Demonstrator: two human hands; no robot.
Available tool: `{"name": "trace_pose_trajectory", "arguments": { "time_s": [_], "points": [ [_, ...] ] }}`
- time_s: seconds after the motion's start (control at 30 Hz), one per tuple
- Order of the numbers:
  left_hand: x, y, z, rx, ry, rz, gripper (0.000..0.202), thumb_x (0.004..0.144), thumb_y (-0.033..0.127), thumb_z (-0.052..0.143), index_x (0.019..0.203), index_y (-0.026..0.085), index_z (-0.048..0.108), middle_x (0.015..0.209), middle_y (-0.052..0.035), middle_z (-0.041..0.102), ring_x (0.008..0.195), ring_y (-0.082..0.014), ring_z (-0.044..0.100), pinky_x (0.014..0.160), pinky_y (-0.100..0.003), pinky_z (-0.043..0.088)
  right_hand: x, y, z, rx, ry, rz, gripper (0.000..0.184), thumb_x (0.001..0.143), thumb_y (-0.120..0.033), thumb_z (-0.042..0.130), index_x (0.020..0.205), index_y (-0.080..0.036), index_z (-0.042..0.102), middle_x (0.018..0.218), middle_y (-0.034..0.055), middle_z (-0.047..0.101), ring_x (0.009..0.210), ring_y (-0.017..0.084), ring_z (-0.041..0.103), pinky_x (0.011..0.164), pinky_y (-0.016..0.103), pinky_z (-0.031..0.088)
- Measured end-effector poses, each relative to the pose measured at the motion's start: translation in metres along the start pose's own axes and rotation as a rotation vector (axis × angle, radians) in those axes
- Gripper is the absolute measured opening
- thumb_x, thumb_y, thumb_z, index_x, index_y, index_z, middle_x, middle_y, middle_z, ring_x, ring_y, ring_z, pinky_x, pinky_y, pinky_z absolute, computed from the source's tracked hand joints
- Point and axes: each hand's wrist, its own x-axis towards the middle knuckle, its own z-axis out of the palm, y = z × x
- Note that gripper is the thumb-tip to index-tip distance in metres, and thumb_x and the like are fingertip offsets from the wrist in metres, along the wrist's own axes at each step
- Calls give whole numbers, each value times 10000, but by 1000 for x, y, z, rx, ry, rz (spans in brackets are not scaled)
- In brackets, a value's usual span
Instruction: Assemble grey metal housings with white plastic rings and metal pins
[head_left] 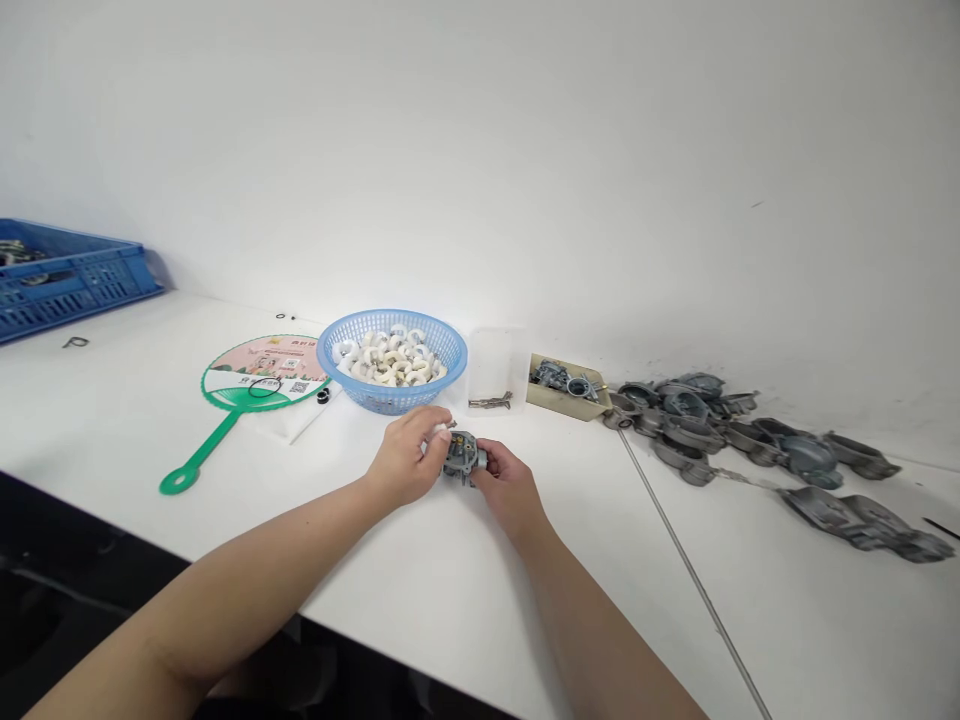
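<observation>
A grey metal carburetor body [463,456] is held just over the white table, its open side with small brass parts facing up. My right hand [514,488] grips it from the right, with the thumb and fingers closed around its end. At its upper left, my left hand [407,456] pinches a white carburetor float [442,429] against or just above the body; whether it touches is hard to see. Behind my hands stands a blue basket [327,362] with many white, curved floats [394,358] in it.
A clear plastic box [496,352] with thin metal pins and a beige bin [568,403] of carburetor parts stand beyond my hands. Grey metal bowls [686,430] pile up at right. A green-handled fan [201,458] and a blue crate [82,285] lie left.
</observation>
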Motion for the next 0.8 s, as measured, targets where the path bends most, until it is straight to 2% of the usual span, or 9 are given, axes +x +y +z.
{"name": "trace_pose_trajectory", "arguments": {
  "time_s": [0.13,0.23,0.37,0.47,0.53,0.67,0.8],
  "points": [
    [0,-4,4,-187,-67,-385,308,908,342,382,1067,157,572,870,-61,640,640,-138,629,561,-257,535,0,1,1,-16,0,8,335,652,-232,558,975,-214,646,761,-11,637,682,149,564,663,284,458],
    [1,-7,9,-245,-118,-493,321,896,355,410,1112,163,549,800,-27,629,533,-107,576,492,-228,493,0,2,1,-27,3,9,340,655,-226,550,982,-219,644,762,-15,636,685,146,564,663,278,458],
    [2,-12,14,-90,-76,-396,223,881,296,427,905,165,607,674,4,617,616,-128,575,593,-240,471,0,0,1,-38,1,10,339,652,-226,551,977,-212,647,735,-19,631,654,137,555,638,266,450],
    [3,-15,19,-41,-81,-337,268,888,306,418,790,167,624,608,9,593,607,-133,559,581,-239,451,0,-1,0,-41,2,12,337,661,-229,544,981,-212,645,740,-18,636,659,136,558,639,262,450],
    [3,-17,21,-37,-75,-317,268,887,303,428,782,171,636,630,1,603,643,-143,566,610,-248,455,0,-1,0,-43,2,16,339,658,-230,542,980,-208,646,726,-18,634,652,137,557,635,262,450],
    [3,-18,24,-5,-21,-264,187,858,238,479,791,181,644,766,-29,638,820,-171,572,763,-286,452,1,1,1,-54,5,19,352,641,-224,541,974,-201,651,712,-18,628,634,133,544,617,258,442],
    [2,-16,23,21,10,-218,136,845,205,492,805,180,620,806,-39,609,832,-173,551,765,-295,448,0,2,1,-62,23,14,374,637,-211,520,988,-204,649,731,-18,628,641,130,538,623,257,439]
  ]
}}
